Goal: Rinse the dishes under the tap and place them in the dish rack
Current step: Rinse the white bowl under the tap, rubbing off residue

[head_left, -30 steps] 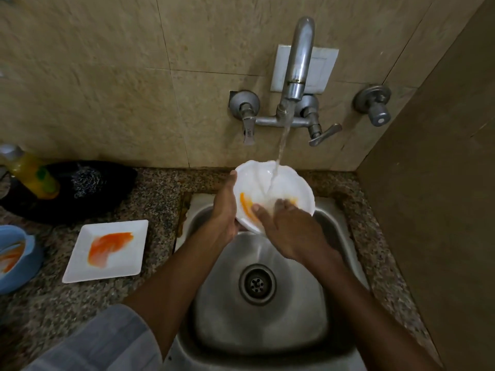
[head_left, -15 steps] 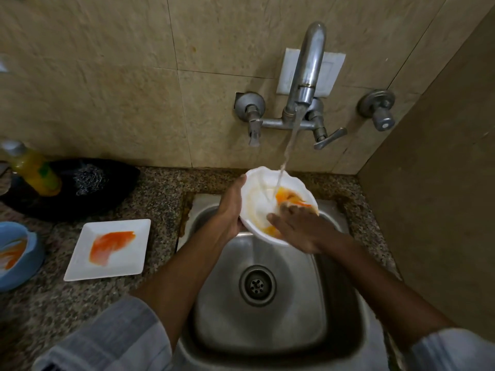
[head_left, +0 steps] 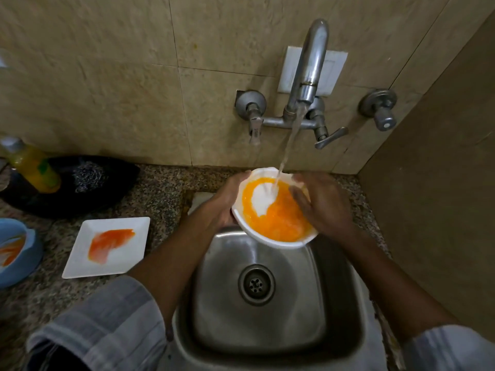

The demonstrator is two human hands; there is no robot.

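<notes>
Left hand (head_left: 227,202) grips white bowl (head_left: 270,236) at left rim, fingers curled round edge. Right hand (head_left: 321,202) at bowl's right side, fingers reaching over rim into bowl; whether gripping or only touching cannot tell. Bowl over sink (head_left: 267,330), tilted, holding orange-tinted water. Stream from tap (head_left: 310,62) lands inside bowl. White square plate (head_left: 80,261) with orange smear on counter (head_left: 160,188), left of sink. Blue bowl (head_left: 24,263) at left edge.

blue bowl (head_left: 16,253) left of the square plate (head_left: 107,247) cut by the frame edge, right hand's (head_left: 324,207) fingertips blurred at the white bowl's (head_left: 267,236) rim
</notes>
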